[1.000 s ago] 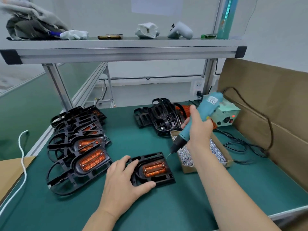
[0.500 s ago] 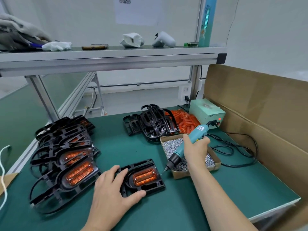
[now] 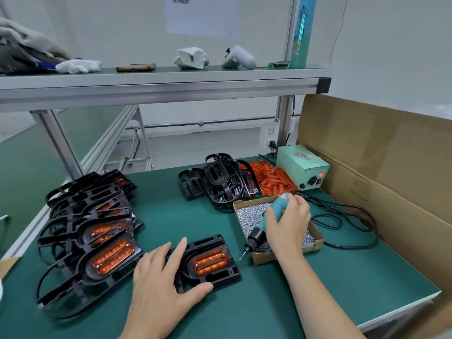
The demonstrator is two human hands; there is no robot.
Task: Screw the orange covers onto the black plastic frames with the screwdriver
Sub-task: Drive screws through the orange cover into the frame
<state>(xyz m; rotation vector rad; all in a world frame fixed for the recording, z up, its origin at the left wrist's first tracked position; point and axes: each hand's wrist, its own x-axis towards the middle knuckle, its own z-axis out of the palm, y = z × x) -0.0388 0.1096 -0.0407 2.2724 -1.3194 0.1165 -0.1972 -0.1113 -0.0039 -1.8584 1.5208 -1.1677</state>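
left hand [image 3: 161, 277] lying spread, pressing the black frame [image 3: 221, 278] flat | right hand [image 3: 288, 223] gripping the screwdriver [image 3: 255, 237], bit pointing down-left | orange cover [image 3: 210, 261] sitting between hands, long axis crosswise, its right end nearest the bit

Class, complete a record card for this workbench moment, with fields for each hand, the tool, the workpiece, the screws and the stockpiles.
Left hand: flat on the black frame, steadying it
Right hand: grips the screwdriver
Screwdriver tip: points down-left, beside the frame, not on it
Orange cover: seated in the frame
Screws: in the cardboard box under the right hand
Finished pile: stacked at the left
Bare frames and loose covers: at the back
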